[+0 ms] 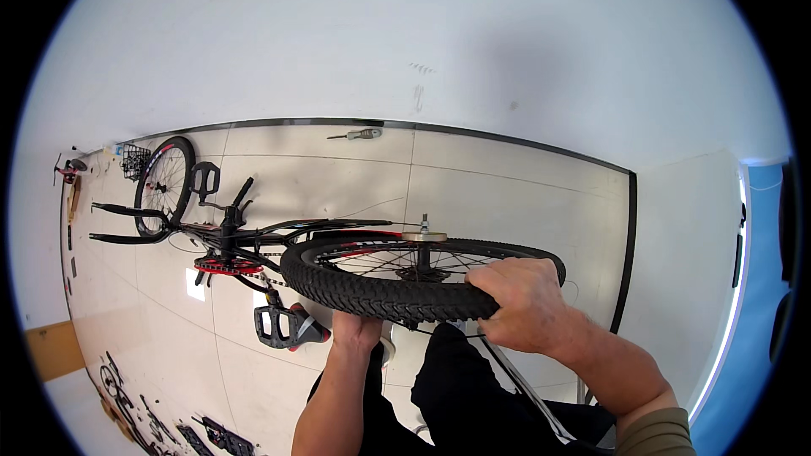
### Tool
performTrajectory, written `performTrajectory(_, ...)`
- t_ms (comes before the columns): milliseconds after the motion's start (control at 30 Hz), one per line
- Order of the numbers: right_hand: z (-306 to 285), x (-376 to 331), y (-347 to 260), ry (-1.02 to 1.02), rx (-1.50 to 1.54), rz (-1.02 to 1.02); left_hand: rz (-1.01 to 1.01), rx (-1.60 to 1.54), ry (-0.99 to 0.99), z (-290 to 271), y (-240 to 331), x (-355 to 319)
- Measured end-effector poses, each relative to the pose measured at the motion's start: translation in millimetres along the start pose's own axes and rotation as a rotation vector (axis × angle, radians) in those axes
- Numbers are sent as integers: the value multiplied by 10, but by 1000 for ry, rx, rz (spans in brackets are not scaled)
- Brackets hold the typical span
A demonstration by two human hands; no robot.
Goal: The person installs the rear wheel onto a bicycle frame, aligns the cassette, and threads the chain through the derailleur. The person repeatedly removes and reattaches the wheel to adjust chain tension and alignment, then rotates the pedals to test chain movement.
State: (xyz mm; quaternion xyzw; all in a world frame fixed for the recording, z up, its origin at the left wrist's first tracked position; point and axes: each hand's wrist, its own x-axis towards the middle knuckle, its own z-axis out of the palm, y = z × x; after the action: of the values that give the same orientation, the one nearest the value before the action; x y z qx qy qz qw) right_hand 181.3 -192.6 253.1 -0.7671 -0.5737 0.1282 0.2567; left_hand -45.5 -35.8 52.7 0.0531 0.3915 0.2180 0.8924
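Observation:
A black knobby bicycle wheel (pixel 384 300) lies tilted almost flat in front of me, at the rear end of a black bicycle frame (pixel 245 238). My right hand (pixel 525 304) is closed around the tyre at its near right side. Under the tyre's near left side, my left hand (pixel 358 329) reaches up with its fingers hidden, so its hold does not show. A threaded axle with a pale round disc (pixel 424 236) sticks up from the hub. Left of the wheel are a red chainring (pixel 228 267) and a grey-black pedal (pixel 275 328).
A screwdriver (pixel 365 133) lies on the tiled floor by the wall. Farther left are a black fork (pixel 127 238), a second wheel (pixel 165 181) and a wire basket (pixel 135 160). Bicycle parts (pixel 224 437) lie at the lower left. A metal leg (pixel 524 388) stands beside my knees.

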Motion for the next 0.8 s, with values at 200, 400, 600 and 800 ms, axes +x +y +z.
performTrajectory(200, -1, 20, 43, 41, 15, -11, 17, 33, 65, 221, 2, -58)
performTrajectory(400, -1, 37, 50, 2, 22, -37, 2, -9, 38, 129, 6, -37)
performTrajectory(600, -7, 75, 35, 7, 9, -53, -12, 9, 15, 43, -19, -16)
performTrajectory(800, 23, 146, 55, -34, 42, -35, 25, 66, 1, 186, 5, -64)
